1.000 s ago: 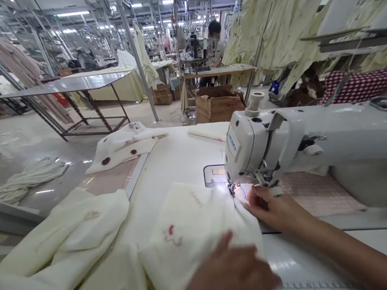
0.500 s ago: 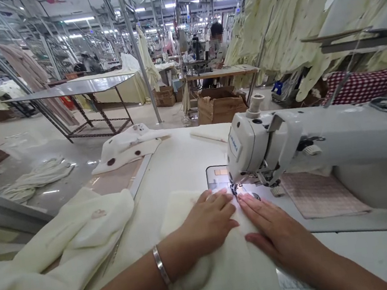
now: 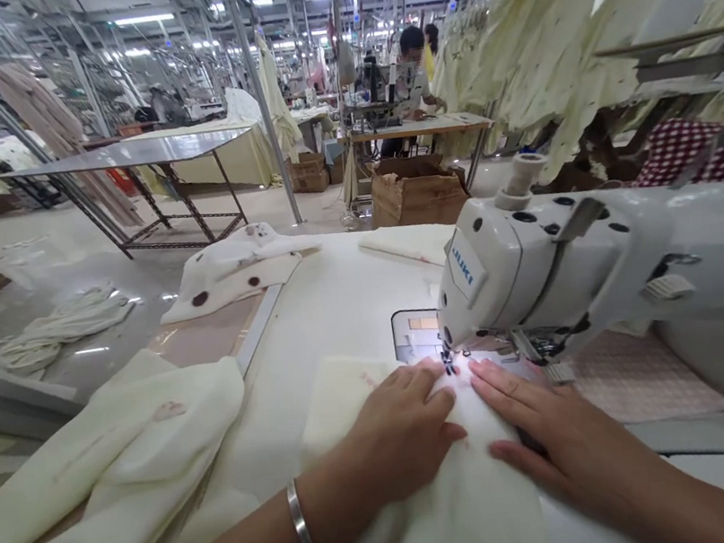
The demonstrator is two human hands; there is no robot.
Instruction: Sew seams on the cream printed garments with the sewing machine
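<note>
Under the needle and presser foot (image 3: 448, 362) of a white sewing machine (image 3: 503, 264) lies a piece of cream cloth (image 3: 466, 510) with faint reddish marks. My left hand (image 3: 391, 426), with a silver bangle at the wrist, rests on the cloth just left of the foot, fingers slightly bent and thumb apart. To the right of the foot, my right hand (image 3: 540, 417) lies flat on the cloth's right side, fingers stretched out and thumb spread. The machine's lamp lights the spot between the fingertips.
More cream cloth (image 3: 111, 463) is heaped at the left. A dark-spotted white piece (image 3: 227, 278) lies at the table's far left, and a narrow cream strip (image 3: 403, 245) behind the machine head. Beyond stand a cardboard box (image 3: 415, 195) and a metal-topped table (image 3: 133, 153); a person (image 3: 418, 72) sits farther back.
The view has shifted, so the machine appears farther right and larger. My left fingers are more bent, and my right fingertips lie a little farther from the foot. The cloth stays under it.
</note>
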